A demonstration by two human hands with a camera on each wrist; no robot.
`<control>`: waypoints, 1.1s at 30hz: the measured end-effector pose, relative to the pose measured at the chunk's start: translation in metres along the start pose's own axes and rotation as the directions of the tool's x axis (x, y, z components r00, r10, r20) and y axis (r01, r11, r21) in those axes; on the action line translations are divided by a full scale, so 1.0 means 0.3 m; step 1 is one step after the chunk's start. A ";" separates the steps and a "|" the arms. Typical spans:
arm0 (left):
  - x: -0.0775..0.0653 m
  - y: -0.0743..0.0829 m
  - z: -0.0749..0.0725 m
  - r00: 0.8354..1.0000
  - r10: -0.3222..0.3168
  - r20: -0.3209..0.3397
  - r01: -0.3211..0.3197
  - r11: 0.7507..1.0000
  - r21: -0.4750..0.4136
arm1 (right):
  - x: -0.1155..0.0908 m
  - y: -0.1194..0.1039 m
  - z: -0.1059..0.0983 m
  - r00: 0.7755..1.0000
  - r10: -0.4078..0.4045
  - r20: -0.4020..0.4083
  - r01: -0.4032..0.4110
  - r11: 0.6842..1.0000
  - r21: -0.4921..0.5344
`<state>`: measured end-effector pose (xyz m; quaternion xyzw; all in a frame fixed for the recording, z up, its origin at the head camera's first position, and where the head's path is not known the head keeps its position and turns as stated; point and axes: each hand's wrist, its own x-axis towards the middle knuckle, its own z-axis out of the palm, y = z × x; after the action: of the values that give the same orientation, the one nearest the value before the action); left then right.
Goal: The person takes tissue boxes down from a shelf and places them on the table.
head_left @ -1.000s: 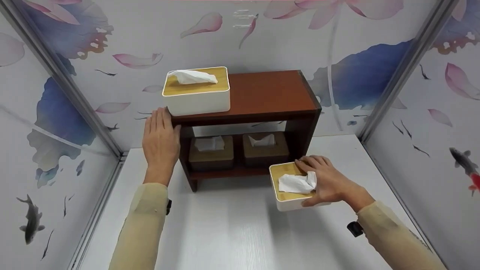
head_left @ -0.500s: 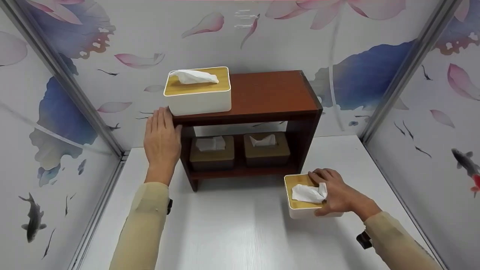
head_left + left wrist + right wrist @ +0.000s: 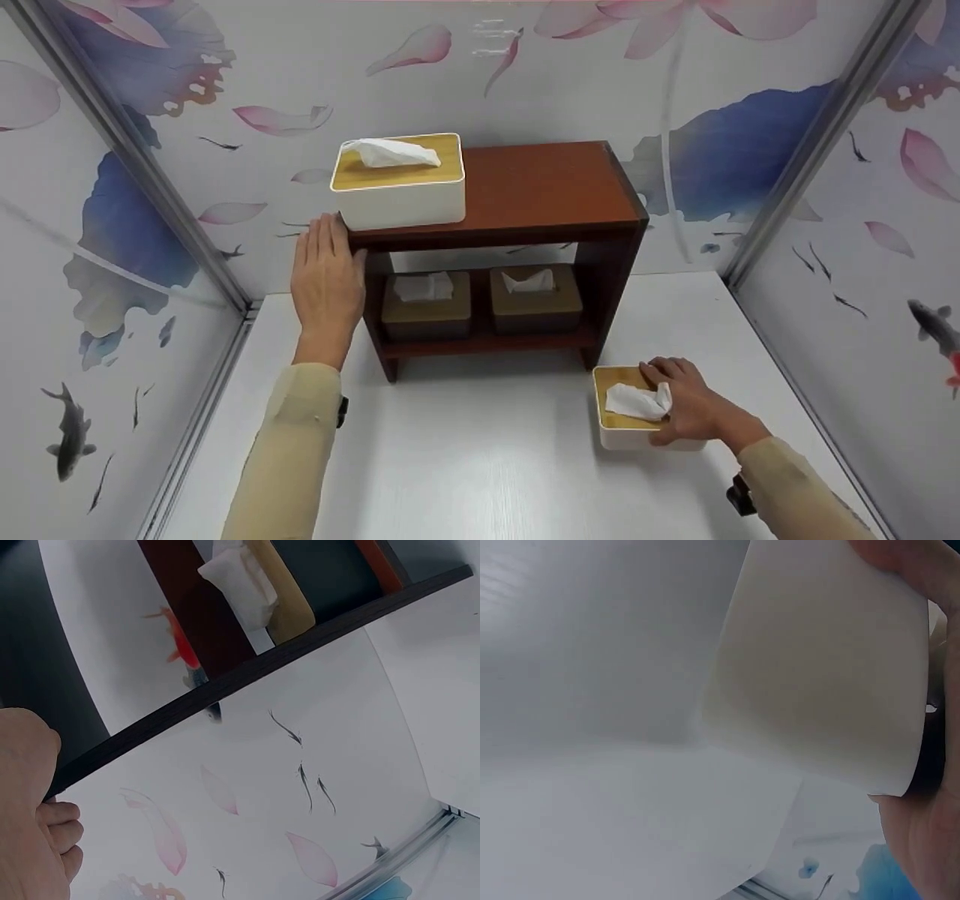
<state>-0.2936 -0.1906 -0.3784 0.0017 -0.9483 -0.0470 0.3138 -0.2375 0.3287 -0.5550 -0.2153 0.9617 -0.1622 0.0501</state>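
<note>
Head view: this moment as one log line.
left hand touches left edge of shelf unit | right hand grips tissue box, shelf unit's front right | top box on shelf unit | lower left box, lower right box inside

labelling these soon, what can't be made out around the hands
Head: right part of the lid on the held tissue box, hidden by the right hand.
Left wrist: rest of the left hand, cut off by left and bottom edges.
Right wrist: one end of that box, cut off by top edge.
</note>
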 end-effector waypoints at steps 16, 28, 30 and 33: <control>-0.005 0.000 0.010 0.998 0.024 -0.062 -0.021 0.998 0.055 | -0.036 0.080 0.048 0.999 0.044 -0.010 -0.044 0.998 -0.035; -0.002 -0.002 0.010 0.999 0.013 -0.051 -0.011 0.999 0.040 | -0.035 0.116 0.083 0.996 0.087 -0.017 -0.088 0.995 -0.039; -0.003 0.000 0.008 0.999 0.012 -0.047 -0.010 0.999 0.037 | -0.034 0.122 0.086 0.995 0.095 -0.015 -0.096 0.995 -0.032; -0.003 0.003 0.006 0.999 0.009 -0.042 -0.008 0.999 0.038 | -0.032 0.131 0.093 0.996 0.092 -0.016 -0.092 0.995 -0.034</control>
<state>-0.2940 -0.1894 -0.3802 0.0047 -0.9422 -0.0277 0.3338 -0.2397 0.3584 -0.5941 -0.1705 0.9736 -0.1443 0.0470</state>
